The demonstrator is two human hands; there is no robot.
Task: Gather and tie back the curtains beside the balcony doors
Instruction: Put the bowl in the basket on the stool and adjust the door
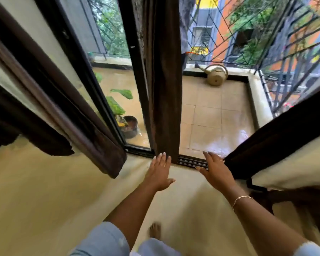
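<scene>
Obs., head view. Three dark brown curtain panels were in view. The middle curtain (164, 93) hung as a narrow bunched column against the dark door frame, its hem ending at the sill track (192, 162). The left curtain (85, 130) hung loose and slanted, its lower corner over the indoor floor (44, 200). The right curtain (277, 139) came in from the right edge, its lower end near the track.

My left hand (160, 172) was flat, fingers straight and close together, thumb out to the right, gripping nothing. The fingertips lay at the left edge of the middle curtain's hem; I could not tell contact from a near miss. My right hand (217, 169) was also flat, fingers straight and slightly fanned, over the track, holding nothing. Its outer edge was just beside the right curtain's edge, contact not determinable. A bracelet (241, 199) sat on that wrist.

Clearances: between the middle and right curtains the doorway stood open onto wet balcony tiles (211, 117). A watering can (216, 75) stood against the far parapet, well apart from the threshold. Behind the glass door panel (107, 74), left of the middle curtain, a potted plant (128, 126) stood near the glass. A metal grille (266, 37) closed the balcony's far and right sides. One bare foot (154, 230) was on the indoor floor, between my forearms.
</scene>
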